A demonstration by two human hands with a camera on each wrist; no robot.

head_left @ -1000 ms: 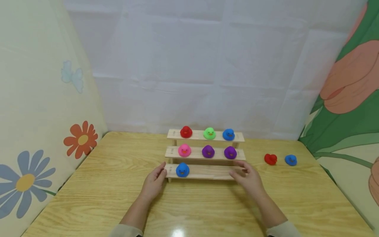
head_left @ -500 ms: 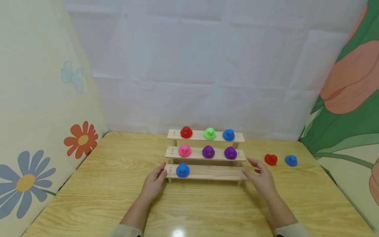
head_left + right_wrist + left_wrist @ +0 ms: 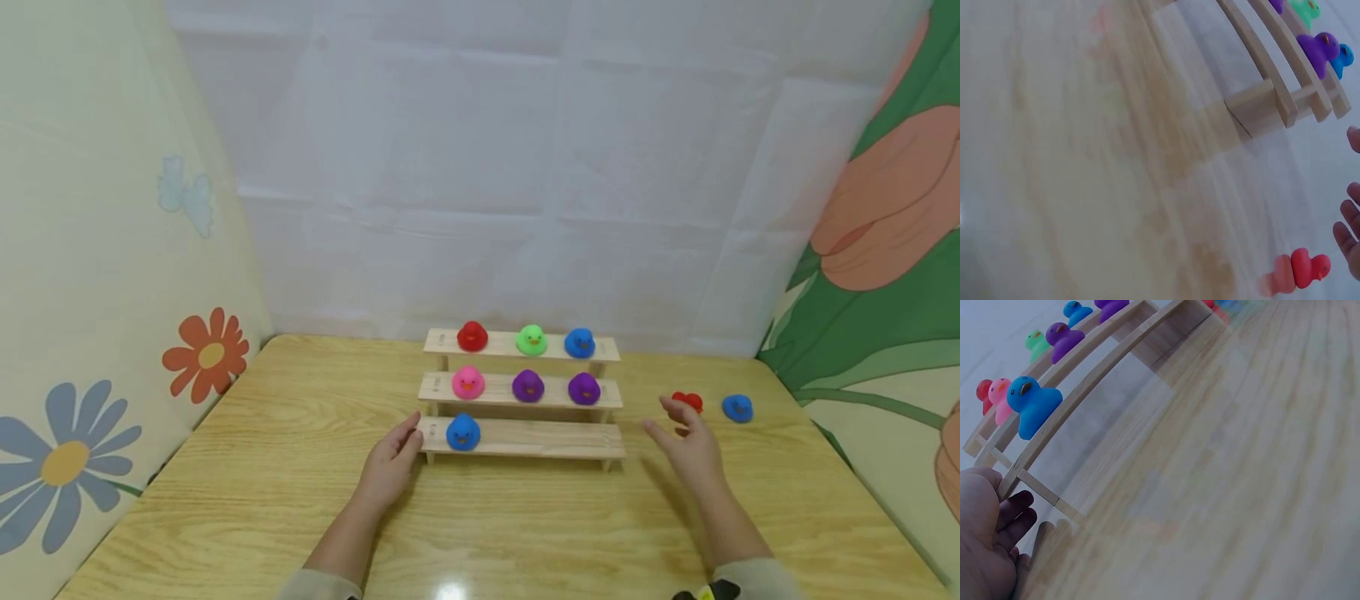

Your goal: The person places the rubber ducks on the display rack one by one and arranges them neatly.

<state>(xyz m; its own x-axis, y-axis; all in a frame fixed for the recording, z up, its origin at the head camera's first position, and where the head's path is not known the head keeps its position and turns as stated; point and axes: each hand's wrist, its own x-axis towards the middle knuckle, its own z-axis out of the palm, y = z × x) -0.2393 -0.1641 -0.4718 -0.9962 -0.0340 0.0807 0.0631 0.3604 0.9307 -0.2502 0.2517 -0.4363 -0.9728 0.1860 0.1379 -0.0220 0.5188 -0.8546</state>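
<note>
A three-step wooden display rack (image 3: 540, 437) stands on the table. On its top step sit a red duck (image 3: 472, 337), a green duck (image 3: 532, 340) and a blue duck (image 3: 580, 342). The middle step bears a pink duck (image 3: 468, 382) and two purple ducks (image 3: 528, 386). One blue duck (image 3: 1038, 409) is at the left of the bottom step. My left hand (image 3: 392, 458) grips the left end of that step between thumb and fingers. My right hand (image 3: 692, 446), fingers parted and holding nothing, hovers just before a loose red duck (image 3: 1305, 267), partly covering it in the head view.
Another blue duck (image 3: 738, 408) lies on the wooden table (image 3: 262, 475), right of the loose red one. A white cloth (image 3: 510, 167) hangs behind, and flower-patterned panels (image 3: 67, 333) flank the table on both sides.
My right hand has left the right end of the bottom step and moved rightward to the loose red duck. My left hand has stayed at the rack, and the ducks have not moved.
</note>
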